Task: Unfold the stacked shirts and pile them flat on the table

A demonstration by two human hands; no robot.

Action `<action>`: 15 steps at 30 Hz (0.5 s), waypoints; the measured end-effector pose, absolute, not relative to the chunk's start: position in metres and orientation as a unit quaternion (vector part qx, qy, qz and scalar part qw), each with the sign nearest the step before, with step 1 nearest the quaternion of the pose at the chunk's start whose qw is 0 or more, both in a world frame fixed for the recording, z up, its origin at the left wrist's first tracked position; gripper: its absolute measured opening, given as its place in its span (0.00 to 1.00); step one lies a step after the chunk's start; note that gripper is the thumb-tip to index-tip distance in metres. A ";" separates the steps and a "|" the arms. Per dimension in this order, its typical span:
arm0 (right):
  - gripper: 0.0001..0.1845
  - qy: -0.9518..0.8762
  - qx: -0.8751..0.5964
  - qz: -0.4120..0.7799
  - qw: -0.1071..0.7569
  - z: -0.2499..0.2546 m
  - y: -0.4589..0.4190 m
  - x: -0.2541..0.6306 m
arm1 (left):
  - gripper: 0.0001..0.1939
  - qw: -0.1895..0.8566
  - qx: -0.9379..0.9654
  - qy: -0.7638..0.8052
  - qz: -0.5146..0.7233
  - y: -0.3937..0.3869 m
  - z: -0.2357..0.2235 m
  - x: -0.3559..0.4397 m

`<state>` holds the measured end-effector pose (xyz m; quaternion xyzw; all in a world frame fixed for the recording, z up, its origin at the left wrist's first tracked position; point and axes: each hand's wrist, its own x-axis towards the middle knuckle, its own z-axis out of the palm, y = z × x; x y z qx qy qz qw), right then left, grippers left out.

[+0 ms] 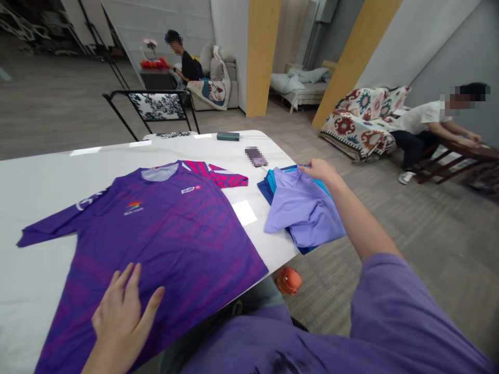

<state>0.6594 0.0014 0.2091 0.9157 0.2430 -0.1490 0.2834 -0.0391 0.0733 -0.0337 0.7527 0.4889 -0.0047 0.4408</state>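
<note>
A purple sports jersey (171,228) with pink patterned trim lies spread flat on the white table (35,182), its collar away from me. Over its lower part is my left hand (127,306), fingers spread and holding nothing; whether it touches the cloth I cannot tell. To the right, my right hand (318,170) has its fingers closed at the far edge of a folded lavender shirt (307,208). Blue folded garments (265,189) show from under that shirt, at the table's right edge. The right fingertips are partly hidden.
A phone (255,157) and a dark green box-shaped item (228,136) lie near the far table edge. Beyond stands a black-framed chair (156,106). An orange object (289,281) is on the floor below. Two people sit farther off, one left (191,67), one right (421,119).
</note>
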 end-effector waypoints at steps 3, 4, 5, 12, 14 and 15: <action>0.19 0.225 0.897 -0.184 0.332 0.191 0.019 0.676 | 0.47 0.447 0.758 0.475 0.022 0.076 -0.013 -0.019; 0.17 0.236 0.901 -0.180 0.317 0.193 0.022 0.677 | 0.45 0.464 0.755 0.462 0.028 0.078 -0.004 -0.011; 0.16 0.254 0.908 -0.175 0.283 0.199 0.023 0.677 | 0.42 0.492 0.748 0.445 0.032 0.080 0.007 -0.002; 0.13 0.432 0.864 -0.208 -0.151 0.333 0.057 0.609 | 0.32 0.693 0.644 0.308 0.100 0.121 0.079 0.131; 0.18 0.471 0.829 -0.218 -0.208 0.388 0.077 0.567 | 0.39 0.718 0.617 0.288 0.142 0.140 0.107 0.181; 0.20 0.486 0.812 -0.229 -0.229 0.415 0.088 0.546 | 0.42 0.734 0.602 0.275 0.152 0.150 0.125 0.204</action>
